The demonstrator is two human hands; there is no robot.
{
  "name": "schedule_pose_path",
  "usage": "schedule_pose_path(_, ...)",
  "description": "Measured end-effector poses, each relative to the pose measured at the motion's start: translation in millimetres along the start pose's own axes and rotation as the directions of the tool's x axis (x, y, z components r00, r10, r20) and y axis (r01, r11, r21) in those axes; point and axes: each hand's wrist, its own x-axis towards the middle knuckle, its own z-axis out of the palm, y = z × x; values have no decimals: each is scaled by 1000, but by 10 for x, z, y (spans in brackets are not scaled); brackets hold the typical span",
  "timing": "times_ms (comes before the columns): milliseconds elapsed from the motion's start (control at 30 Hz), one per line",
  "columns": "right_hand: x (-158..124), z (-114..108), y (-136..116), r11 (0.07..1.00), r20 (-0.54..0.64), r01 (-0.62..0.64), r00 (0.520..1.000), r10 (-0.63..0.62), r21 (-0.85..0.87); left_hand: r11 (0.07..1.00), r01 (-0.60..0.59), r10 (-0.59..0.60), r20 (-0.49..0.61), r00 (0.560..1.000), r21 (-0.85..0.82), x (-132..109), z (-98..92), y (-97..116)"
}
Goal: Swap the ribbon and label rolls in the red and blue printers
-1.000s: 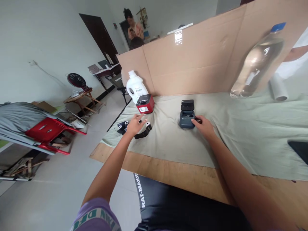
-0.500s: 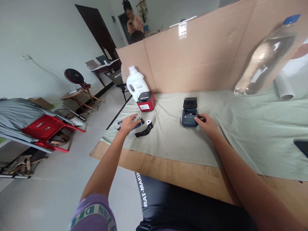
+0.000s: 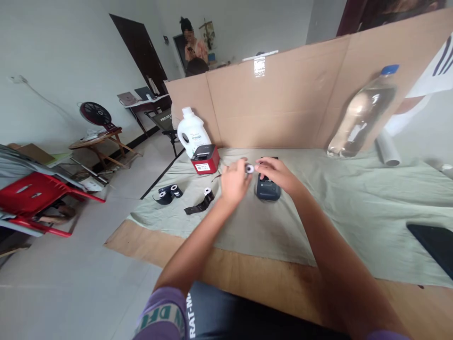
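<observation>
My left hand [image 3: 234, 183] is closed around a small black paper roll [image 3: 249, 168] with a white core. Its end faces me, and a dark tail seems to trail out to the left of the hand. Fingers curved and apart, my right hand [image 3: 279, 174] hovers over the printer with its fingertips right beside the roll; contact is unclear. Below it stands a dark blue-grey portable label printer [image 3: 268, 190], its raised lid mostly hidden by the right hand. Another black roll [image 3: 208, 192], partly unwound, lies left of my left forearm.
More black rolls [image 3: 170, 192] lie at the cloth's left. Behind them are a red printer [image 3: 205, 163] and a white jug [image 3: 193, 132]. A cardboard panel [image 3: 269, 104] closes off the back. A large water bottle [image 3: 364, 118], a white tube [image 3: 388, 148] and a phone [image 3: 433, 243] are at right.
My left hand has moved right from the rolls to the printer, carrying one roll. My right hand has left the printer's side and come up over its top. The view has shifted right.
</observation>
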Motion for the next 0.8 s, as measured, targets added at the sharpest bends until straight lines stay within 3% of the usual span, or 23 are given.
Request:
schedule_pose_path(67, 134, -40, 7, 1000, 77, 15, 997, -17, 24, 999, -31, 31, -21, 999, -13, 62, 218, 300)
schedule_pose_path(167, 245, -179, 223, 1000, 98, -12, 995, 9, 29, 997, -69, 68, -28, 997, -18, 61, 480, 440)
schedule_pose_path(300, 261, -404, 600, 989, 28, -138, 990, 140, -48, 989, -145, 144, 27, 989, 29, -157, 650, 255)
schedule_pose_path(467, 274, -496, 882, 985, 24, -126, 991, 130, -120, 974, -225, 225, 57, 973, -2, -444, 707, 26)
schedule_pose_path(667, 338, -365, 1042, 916, -34, -67, 998, 59, -396, 926, -363, 371, 69, 926, -104, -545, 770, 116)
schedule_pose_path(800, 344, -374, 1061, 922, -42, -74, 997, 63, -379, 914, -389, 398, 72, 914, -116, -559, 808, 150)
